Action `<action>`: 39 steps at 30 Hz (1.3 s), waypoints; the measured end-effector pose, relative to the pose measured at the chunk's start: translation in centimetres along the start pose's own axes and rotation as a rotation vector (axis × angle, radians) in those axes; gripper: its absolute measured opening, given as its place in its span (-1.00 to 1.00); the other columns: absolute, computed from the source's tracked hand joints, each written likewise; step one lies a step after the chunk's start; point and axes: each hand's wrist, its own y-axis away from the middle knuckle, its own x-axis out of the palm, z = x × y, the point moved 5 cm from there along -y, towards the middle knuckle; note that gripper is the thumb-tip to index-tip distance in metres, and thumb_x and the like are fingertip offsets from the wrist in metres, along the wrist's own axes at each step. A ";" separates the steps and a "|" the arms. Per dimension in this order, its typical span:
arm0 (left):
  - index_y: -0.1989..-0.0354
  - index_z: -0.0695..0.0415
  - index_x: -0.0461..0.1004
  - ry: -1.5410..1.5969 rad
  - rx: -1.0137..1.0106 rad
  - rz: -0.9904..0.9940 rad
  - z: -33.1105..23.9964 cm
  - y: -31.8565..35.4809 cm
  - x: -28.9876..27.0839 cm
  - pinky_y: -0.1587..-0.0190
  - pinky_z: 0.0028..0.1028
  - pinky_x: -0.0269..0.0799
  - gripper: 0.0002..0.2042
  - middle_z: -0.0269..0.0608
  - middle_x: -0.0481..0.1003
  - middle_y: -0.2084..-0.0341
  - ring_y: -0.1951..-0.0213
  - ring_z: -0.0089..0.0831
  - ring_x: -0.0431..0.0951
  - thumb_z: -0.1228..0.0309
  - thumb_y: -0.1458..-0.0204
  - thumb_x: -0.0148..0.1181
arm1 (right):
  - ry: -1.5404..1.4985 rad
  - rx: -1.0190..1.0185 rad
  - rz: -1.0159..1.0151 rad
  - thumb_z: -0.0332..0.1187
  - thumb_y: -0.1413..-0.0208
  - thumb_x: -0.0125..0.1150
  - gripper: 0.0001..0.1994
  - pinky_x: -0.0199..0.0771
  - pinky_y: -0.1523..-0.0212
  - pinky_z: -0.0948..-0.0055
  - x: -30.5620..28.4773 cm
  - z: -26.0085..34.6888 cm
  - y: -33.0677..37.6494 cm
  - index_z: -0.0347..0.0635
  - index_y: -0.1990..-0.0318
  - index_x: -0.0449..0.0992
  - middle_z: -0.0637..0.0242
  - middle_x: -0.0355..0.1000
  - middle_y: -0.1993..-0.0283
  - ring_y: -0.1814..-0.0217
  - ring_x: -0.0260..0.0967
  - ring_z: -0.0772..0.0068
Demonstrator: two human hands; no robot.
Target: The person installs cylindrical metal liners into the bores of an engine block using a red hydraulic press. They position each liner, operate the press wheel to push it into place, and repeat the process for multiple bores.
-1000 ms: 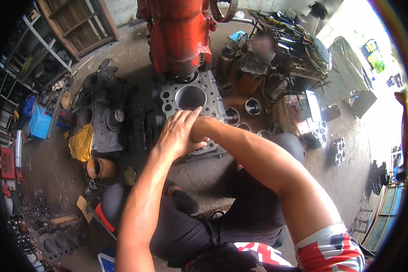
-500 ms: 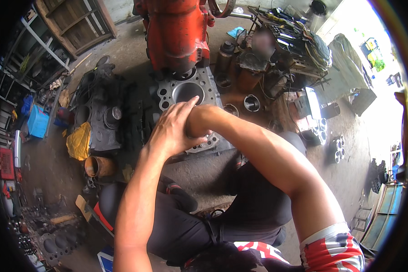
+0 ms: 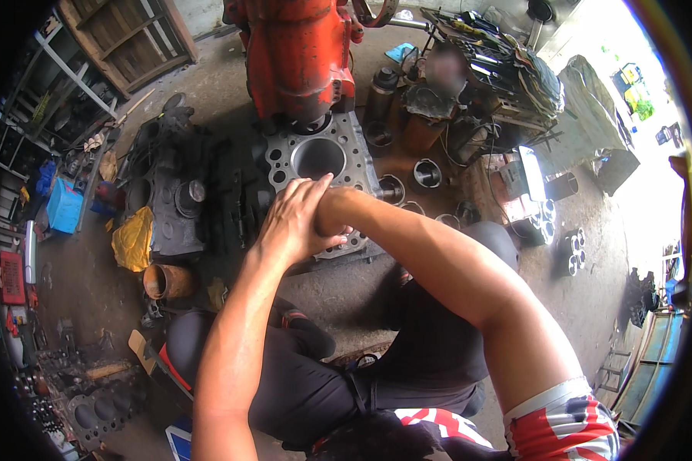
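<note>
Risk first: we are judging a slip as the main worry. Both hands are crowding the near rim of the cylinder bore point(image 3: 320, 158) in the engine block point(image 3: 356, 180), which is sitting upper middle of the frame, deck face up. If the right wrist, which is bending sharply, is giving way, knuckles could be scraping on the bore edge or bolt holes. Anything loose under the palms could also be dropping into that bore. The red machine point(image 3: 296, 61) is towering over the block's far end, top of the frame; a knock or shift there could be pinching fingers, we're guessing.

Grip next: the left grip point(image 3: 291, 217) is lying over the right grip point(image 3: 333, 213), near the frame's centre, fingers side by side, thumb standing apart, the right one sitting between. We're not seeing how hard it is closing. The right grip is mostly hiding underneath, so we cannot tell whether it is spreading, clenching or holding something. Both are overlapping the deck in view; we're not confirming exact contact.
</note>
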 end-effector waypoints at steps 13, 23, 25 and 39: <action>-0.41 0.14 0.25 0.128 -0.028 -0.022 -2.1 -1.0 -3.0 -0.30 -0.16 0.41 0.04 0.04 0.40 -0.23 -0.21 -0.05 0.47 0.20 0.35 0.69 | 0.232 -0.294 0.049 -0.42 -0.05 0.26 -0.73 0.55 -0.01 0.19 -3.2 0.8 4.6 -0.24 0.09 0.70 0.11 0.64 0.08 0.05 0.61 0.18; -0.38 0.19 0.29 0.283 0.171 -0.463 -5.2 0.0 -12.7 -0.23 -0.24 0.40 -0.09 -0.04 0.39 -0.27 -0.18 -0.19 0.51 0.20 0.18 0.64 | -0.225 0.143 -0.528 -0.41 0.09 0.17 -0.59 0.54 -0.13 0.14 -8.6 -8.3 21.6 -0.27 0.01 0.58 -0.03 0.57 0.03 -0.11 0.54 0.01; -0.32 0.23 0.35 0.361 0.103 -0.537 -4.1 -0.1 -13.5 -0.18 -0.28 0.45 -0.21 -0.02 0.43 -0.21 -0.09 -0.21 0.56 0.39 0.15 0.60 | -0.211 0.225 -0.486 -0.42 0.09 0.17 -0.58 0.54 -0.13 0.13 -7.1 -12.1 20.7 -0.27 0.00 0.58 -0.04 0.57 0.02 -0.12 0.54 0.00; -0.20 0.34 0.41 0.258 0.024 -0.343 -1.9 -3.4 -10.5 -0.08 -0.19 0.59 -0.26 0.14 0.49 -0.04 -0.03 -0.11 0.56 0.19 0.11 0.59 | -0.228 0.534 -0.243 -0.43 -0.07 0.27 -0.73 0.63 -0.05 0.13 9.6 -30.7 -2.0 -0.17 0.06 0.70 0.08 0.62 -0.07 -0.13 0.60 0.09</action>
